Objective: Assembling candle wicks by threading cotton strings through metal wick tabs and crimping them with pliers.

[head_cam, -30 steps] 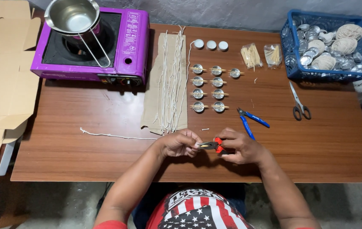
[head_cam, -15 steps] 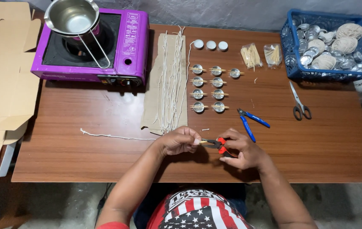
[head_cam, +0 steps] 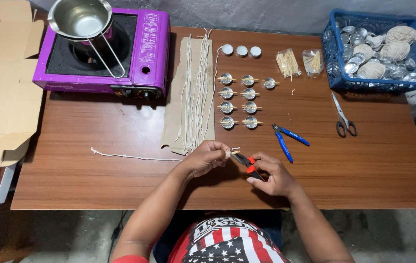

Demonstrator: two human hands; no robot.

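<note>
A short pale wick piece (head_cam: 233,152) is pinched in the left hand (head_cam: 208,158), grip closed tight on it, just in front of the cardboard strip (head_cam: 188,92). Red-handled pliers (head_cam: 245,161) are clamped in the right hand (head_cam: 272,174), fingers wrapped round the handles, nose meeting the wick, probably so it's steadied. Behind the cardboard's right edge, shiny round metal cups (head_cam: 238,100) with sticks laid across are lined up on the wooden bench (head_cam: 96,175).

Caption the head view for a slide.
Left hand pinches a wick; right hand grips red-handled pliers.
</note>
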